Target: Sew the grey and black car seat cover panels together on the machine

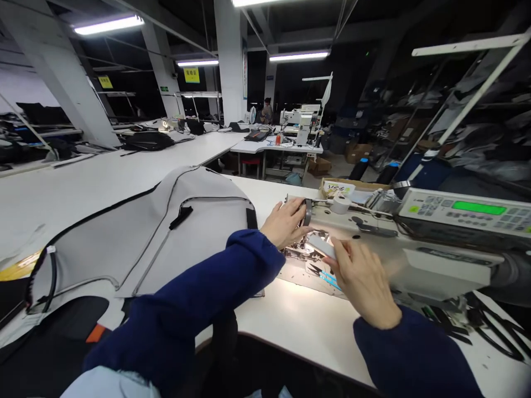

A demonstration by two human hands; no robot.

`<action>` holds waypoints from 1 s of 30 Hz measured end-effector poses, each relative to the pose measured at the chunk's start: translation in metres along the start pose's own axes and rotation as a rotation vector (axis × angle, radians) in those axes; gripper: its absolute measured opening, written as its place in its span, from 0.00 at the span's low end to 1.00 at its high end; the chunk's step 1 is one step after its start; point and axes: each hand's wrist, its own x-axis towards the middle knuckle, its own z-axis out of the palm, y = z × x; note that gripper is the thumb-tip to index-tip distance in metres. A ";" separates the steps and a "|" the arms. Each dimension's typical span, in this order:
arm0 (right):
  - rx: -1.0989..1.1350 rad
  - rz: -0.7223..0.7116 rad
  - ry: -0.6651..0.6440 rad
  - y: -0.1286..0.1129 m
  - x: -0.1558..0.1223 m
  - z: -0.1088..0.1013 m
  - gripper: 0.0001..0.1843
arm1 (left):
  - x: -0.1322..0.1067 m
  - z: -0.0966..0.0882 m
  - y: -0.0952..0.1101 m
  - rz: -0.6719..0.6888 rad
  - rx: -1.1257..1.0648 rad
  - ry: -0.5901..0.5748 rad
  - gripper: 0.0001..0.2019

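Observation:
A white sewing machine (418,249) lies across the table (307,320) in front of me. My left hand (286,222) rests against its head end, fingers curled near the black face plate above the lit needle area (305,251). My right hand (365,282) is closed in a pinch on a small pale flat piece (321,245) held over the needle area. A large grey fabric panel with black piping (166,226) spreads out to the left of my left arm. Both sleeves are dark blue.
The machine's control panel with a green screen (477,209) sits at the right. Black straps (477,323) lie on the table's right side. Long white tables (103,177) extend back left; a person (266,110) sits at a distant sewing station. Cluttered racks (456,110) stand at right.

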 end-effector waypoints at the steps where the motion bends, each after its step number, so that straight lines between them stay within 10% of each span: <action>1: -0.020 -0.014 -0.011 0.001 0.000 0.000 0.18 | -0.002 -0.001 -0.001 0.000 0.016 -0.012 0.28; 11: 0.179 -0.016 0.151 0.003 -0.002 0.032 0.19 | -0.015 -0.016 -0.019 0.091 0.042 -0.117 0.33; 15: 0.275 0.053 0.196 0.009 -0.021 0.030 0.22 | -0.105 -0.036 -0.065 0.144 0.064 -0.302 0.36; 18: 0.425 0.080 0.290 -0.006 -0.042 0.030 0.21 | -0.195 -0.048 -0.097 -0.081 0.202 -0.572 0.40; 22: 0.816 -0.184 0.144 -0.080 -0.059 0.028 0.18 | -0.261 -0.052 -0.113 -0.234 0.287 -0.761 0.34; 30: 1.091 -0.700 -0.171 -0.248 -0.059 -0.006 0.17 | -0.241 -0.057 -0.112 -0.035 0.255 -0.891 0.40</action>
